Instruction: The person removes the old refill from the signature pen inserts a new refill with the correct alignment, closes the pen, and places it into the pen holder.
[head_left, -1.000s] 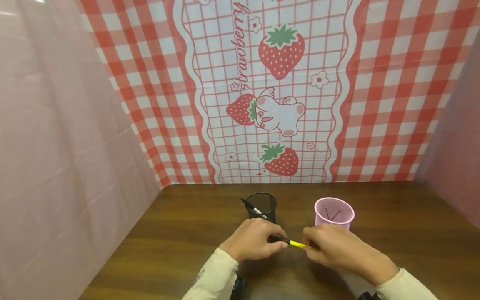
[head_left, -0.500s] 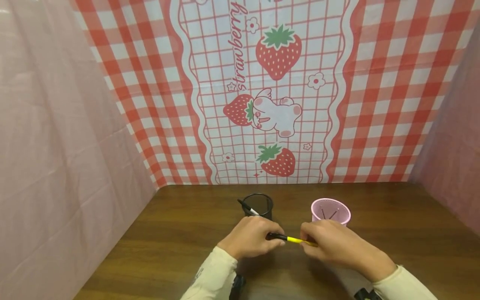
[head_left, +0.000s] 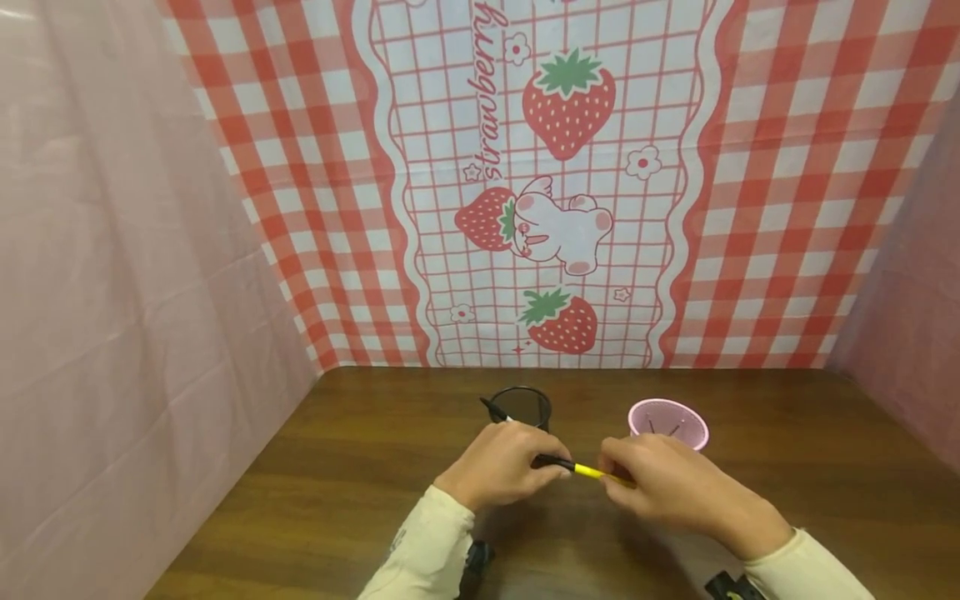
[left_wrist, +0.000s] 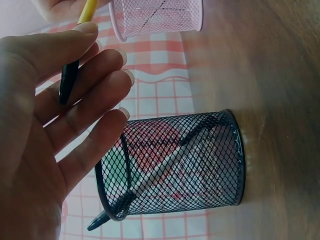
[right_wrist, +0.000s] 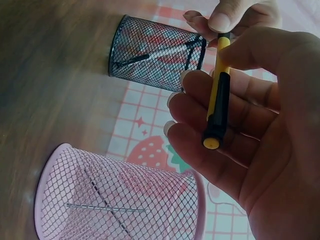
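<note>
A slim yellow-and-black pen [head_left: 588, 472] is stretched between both hands above the table. My left hand [head_left: 510, 467] pinches its black tapered end between thumb and forefinger. The right hand [head_left: 675, 487] holds the yellow barrel near the clip end; its yellow end cap shows in the right wrist view. Behind the left hand stands a black mesh pen cup [left_wrist: 210, 172] with a black-and-white marker [left_wrist: 98, 220] leaning in it, one end above the rim. A pink mesh cup [right_wrist: 150, 172] stands behind the right hand, partly covered by it, with two thin dark rods [right_wrist: 100, 190] crossed inside.
The brown wood-grain table [head_left: 300, 500] runs back to a red-checked strawberry cloth [head_left: 562, 167]. Pale pink curtains [head_left: 112, 292] close off both sides. Wrist gear [head_left: 476, 558] sits under the cream sleeves [head_left: 420, 546].
Both hands and the pen have risen slightly in the head view, covering more of the marker and pink cup. The grip on the pen looks the same. The head view has shifted a little.
</note>
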